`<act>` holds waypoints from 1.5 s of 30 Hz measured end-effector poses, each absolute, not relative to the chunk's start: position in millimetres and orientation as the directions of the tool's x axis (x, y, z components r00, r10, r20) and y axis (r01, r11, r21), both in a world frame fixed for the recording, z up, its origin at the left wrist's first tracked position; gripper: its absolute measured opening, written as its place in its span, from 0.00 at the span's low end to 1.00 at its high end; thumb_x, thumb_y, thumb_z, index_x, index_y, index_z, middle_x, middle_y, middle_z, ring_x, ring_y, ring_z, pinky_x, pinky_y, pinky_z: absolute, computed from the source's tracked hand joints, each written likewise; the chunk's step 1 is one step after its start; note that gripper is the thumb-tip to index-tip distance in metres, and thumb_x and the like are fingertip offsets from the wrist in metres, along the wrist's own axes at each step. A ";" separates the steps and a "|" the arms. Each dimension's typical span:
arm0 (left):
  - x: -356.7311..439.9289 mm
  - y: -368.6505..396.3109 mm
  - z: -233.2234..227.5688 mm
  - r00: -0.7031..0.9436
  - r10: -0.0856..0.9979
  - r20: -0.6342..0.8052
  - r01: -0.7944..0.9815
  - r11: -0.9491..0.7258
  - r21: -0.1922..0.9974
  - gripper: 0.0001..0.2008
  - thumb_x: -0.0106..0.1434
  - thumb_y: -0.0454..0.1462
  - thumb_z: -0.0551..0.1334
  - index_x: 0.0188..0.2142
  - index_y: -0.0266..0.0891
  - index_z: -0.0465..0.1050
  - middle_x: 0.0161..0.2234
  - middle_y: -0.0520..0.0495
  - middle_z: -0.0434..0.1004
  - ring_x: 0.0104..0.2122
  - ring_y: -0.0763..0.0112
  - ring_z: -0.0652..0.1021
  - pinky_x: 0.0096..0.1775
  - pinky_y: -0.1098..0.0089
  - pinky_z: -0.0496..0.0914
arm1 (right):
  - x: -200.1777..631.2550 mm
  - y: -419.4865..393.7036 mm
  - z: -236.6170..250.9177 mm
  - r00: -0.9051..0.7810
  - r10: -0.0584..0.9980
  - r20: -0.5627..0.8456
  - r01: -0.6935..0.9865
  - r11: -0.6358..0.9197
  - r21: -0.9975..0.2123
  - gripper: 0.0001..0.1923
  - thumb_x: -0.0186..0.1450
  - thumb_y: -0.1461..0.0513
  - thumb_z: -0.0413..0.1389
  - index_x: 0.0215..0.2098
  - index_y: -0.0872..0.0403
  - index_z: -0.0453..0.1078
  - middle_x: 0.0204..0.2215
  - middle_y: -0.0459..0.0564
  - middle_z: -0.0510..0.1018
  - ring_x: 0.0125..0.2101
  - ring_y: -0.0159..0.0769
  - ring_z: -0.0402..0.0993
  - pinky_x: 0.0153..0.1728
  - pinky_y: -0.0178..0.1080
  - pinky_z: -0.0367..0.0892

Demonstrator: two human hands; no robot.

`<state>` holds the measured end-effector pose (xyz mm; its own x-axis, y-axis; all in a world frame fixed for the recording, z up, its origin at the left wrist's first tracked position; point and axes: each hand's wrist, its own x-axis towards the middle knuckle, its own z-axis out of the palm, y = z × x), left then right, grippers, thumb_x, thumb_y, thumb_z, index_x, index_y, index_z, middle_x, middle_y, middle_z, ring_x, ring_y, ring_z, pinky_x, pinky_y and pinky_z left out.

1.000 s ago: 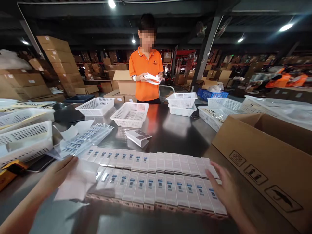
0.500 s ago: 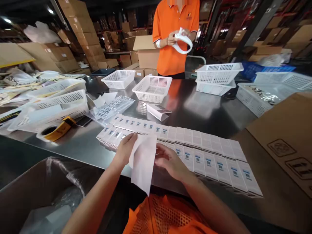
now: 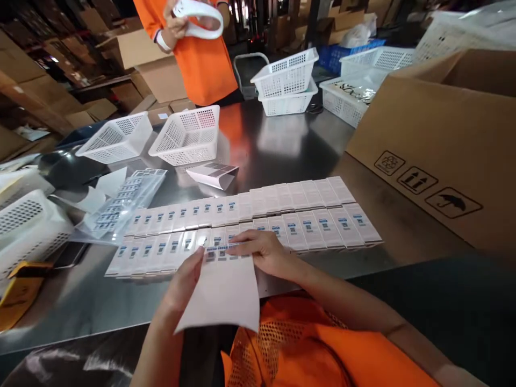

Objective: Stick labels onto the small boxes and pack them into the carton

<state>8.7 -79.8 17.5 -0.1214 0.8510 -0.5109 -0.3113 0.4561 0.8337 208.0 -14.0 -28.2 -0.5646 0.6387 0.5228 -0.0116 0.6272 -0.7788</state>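
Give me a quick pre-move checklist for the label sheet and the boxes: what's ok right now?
1. Sheet held by both hands, left hand and right hand: ok.
2. Labels on the sheet's top edge: ok.
3. Boxes in two tidy rows: ok.
4. Every box labelled: not ok, some in the far row look bare.
5. Label peeled free: cannot tell.

White baskets [image 3: 187, 134], a cardboard box [image 3: 439, 140] and a co-worker's orange shirt [image 3: 203, 64] ring the steel table [image 3: 290, 145].
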 end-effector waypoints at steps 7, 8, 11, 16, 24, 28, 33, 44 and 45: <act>24.9 -81.6 2.8 -0.114 0.923 -0.367 -0.076 0.361 0.930 0.17 0.51 0.44 0.73 0.37 0.37 0.79 0.32 0.46 0.81 0.29 0.68 0.77 0.31 0.73 0.69 | 241.1 -6.9 -15.3 -0.665 0.694 0.276 -0.050 0.327 -0.944 0.23 0.58 0.70 0.57 0.52 0.52 0.74 0.47 0.53 0.78 0.46 0.38 0.76 0.44 0.38 0.73; 25.4 -81.0 0.8 -0.128 0.928 -0.351 -0.035 0.349 0.936 0.16 0.52 0.44 0.72 0.36 0.37 0.79 0.32 0.46 0.81 0.30 0.68 0.77 0.32 0.73 0.69 | 242.3 -5.7 -15.9 -0.635 0.742 0.215 -0.032 0.253 -0.967 0.21 0.58 0.68 0.60 0.51 0.52 0.74 0.44 0.52 0.79 0.42 0.37 0.77 0.40 0.36 0.74; 27.2 -80.1 -5.6 -0.163 0.933 -0.320 0.062 0.333 0.941 0.15 0.52 0.45 0.72 0.34 0.37 0.79 0.31 0.47 0.81 0.31 0.68 0.75 0.33 0.74 0.68 | 243.0 -3.0 -21.8 -0.541 0.834 0.111 0.064 0.173 -0.983 0.17 0.58 0.63 0.64 0.47 0.53 0.75 0.32 0.47 0.79 0.31 0.33 0.76 0.33 0.34 0.72; 35.5 -83.2 -18.2 -0.186 0.908 -0.375 -0.047 0.373 0.927 0.15 0.54 0.46 0.71 0.34 0.38 0.79 0.32 0.47 0.81 0.32 0.66 0.77 0.34 0.72 0.70 | 248.4 -12.1 -22.7 -0.501 0.843 0.193 0.187 0.324 -0.927 0.03 0.63 0.65 0.61 0.36 0.53 0.75 0.29 0.45 0.81 0.30 0.33 0.78 0.32 0.34 0.70; 37.4 -102.6 -29.1 -0.155 0.848 -0.506 -0.414 0.410 0.813 0.16 0.52 0.43 0.73 0.38 0.37 0.79 0.33 0.44 0.83 0.29 0.64 0.80 0.34 0.69 0.73 | 259.7 30.2 18.4 -0.538 0.791 0.290 0.156 0.432 -0.888 0.09 0.64 0.56 0.61 0.37 0.52 0.74 0.36 0.49 0.79 0.34 0.33 0.74 0.36 0.36 0.68; 37.4 -124.4 -32.5 -0.200 0.785 -0.586 -0.489 0.439 0.754 0.20 0.50 0.44 0.74 0.39 0.36 0.78 0.33 0.42 0.83 0.28 0.61 0.81 0.31 0.69 0.73 | 237.6 109.0 16.4 -0.506 0.860 -0.066 0.441 0.193 -0.877 0.17 0.62 0.50 0.57 0.36 0.56 0.75 0.30 0.48 0.77 0.31 0.33 0.70 0.33 0.36 0.64; 30.4 -146.4 -38.1 -0.196 0.793 -0.576 -0.508 0.421 0.752 0.19 0.50 0.45 0.74 0.36 0.34 0.78 0.32 0.41 0.83 0.27 0.64 0.79 0.29 0.71 0.71 | 209.9 156.9 -0.9 -0.568 0.775 -0.279 0.587 0.143 -0.797 0.22 0.57 0.45 0.59 0.25 0.57 0.73 0.17 0.43 0.69 0.19 0.28 0.59 0.24 0.35 0.54; 12.1 -162.6 -50.4 -0.228 0.759 -0.610 -0.526 0.431 0.733 0.18 0.52 0.45 0.73 0.36 0.34 0.76 0.30 0.42 0.82 0.28 0.62 0.80 0.30 0.71 0.72 | 199.8 152.5 -1.0 -0.521 0.772 -0.365 0.718 0.164 -0.677 0.23 0.59 0.49 0.58 0.14 0.55 0.64 0.13 0.42 0.64 0.16 0.25 0.53 0.22 0.36 0.50; 12.7 -162.5 -49.9 -0.235 0.754 -0.614 -0.527 0.432 0.732 0.18 0.52 0.45 0.73 0.36 0.34 0.76 0.30 0.43 0.82 0.28 0.62 0.80 0.30 0.71 0.72 | 199.2 151.5 -0.7 -0.510 0.778 -0.367 0.728 0.163 -0.666 0.23 0.59 0.50 0.58 0.14 0.55 0.64 0.12 0.42 0.64 0.15 0.25 0.52 0.22 0.36 0.49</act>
<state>12.7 -162.5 -49.9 -0.2347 0.7538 -0.6138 -0.5267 0.4322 0.7320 199.2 151.5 -0.7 -0.5101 0.7778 -0.3671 0.7278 0.1629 -0.6662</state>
